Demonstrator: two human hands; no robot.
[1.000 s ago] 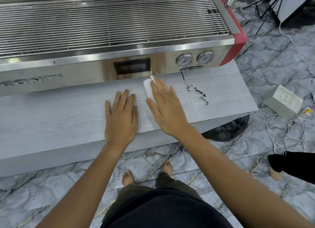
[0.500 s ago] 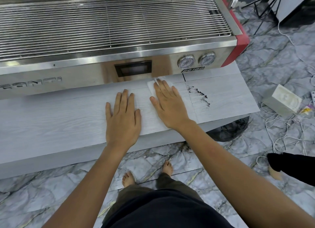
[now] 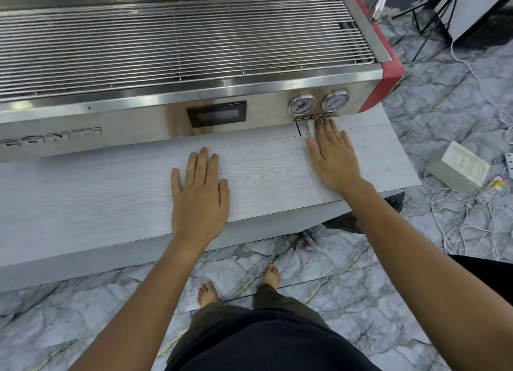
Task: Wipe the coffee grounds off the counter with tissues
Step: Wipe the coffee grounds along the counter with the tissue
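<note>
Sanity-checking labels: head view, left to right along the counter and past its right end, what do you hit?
Left hand flat on the counter → right hand flat over a tissue → bare counter end → tissue box on the floor among white cables.

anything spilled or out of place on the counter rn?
No spill visible on the pale wood-grain counter. The flat right hand presses a white tissue; anything under it is hidden. Oddity: grey tissue box lies on the floor among white cables.
</note>
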